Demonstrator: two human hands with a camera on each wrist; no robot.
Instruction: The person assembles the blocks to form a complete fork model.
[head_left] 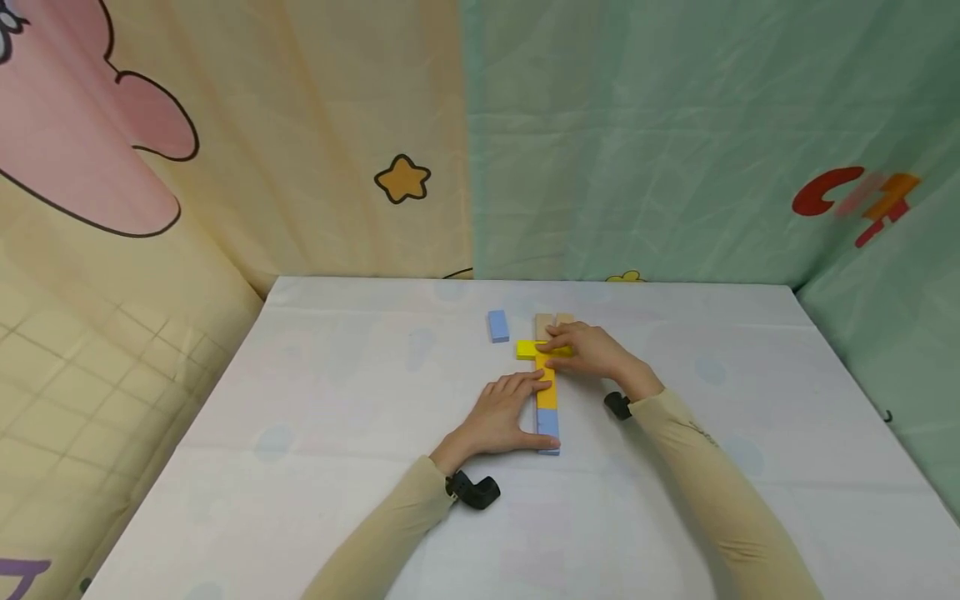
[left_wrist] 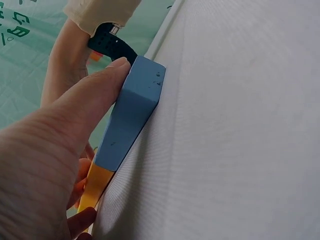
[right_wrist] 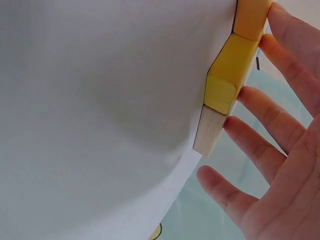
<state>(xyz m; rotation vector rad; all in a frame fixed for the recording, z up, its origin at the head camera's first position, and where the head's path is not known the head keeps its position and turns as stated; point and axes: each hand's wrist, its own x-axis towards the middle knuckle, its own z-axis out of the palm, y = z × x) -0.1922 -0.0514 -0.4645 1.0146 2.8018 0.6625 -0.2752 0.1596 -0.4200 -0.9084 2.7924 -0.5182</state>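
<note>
On the table, blocks lie flat in a line: a blue block at the near end, an orange block beyond it, a yellow block set crosswise, and two plain wooden blocks side by side at the far end. My left hand spreads along the line's left side, its thumb touching the blue block near its close end and its fingertips at the orange one. From the right, my right hand touches the blocks around the yellow one with extended fingers. It partly covers the yellow and wooden blocks.
A second blue block lies apart, left of the wooden ones. The white-covered table ends at printed curtains at the back and sides. Each wrist bears a black camera mount.
</note>
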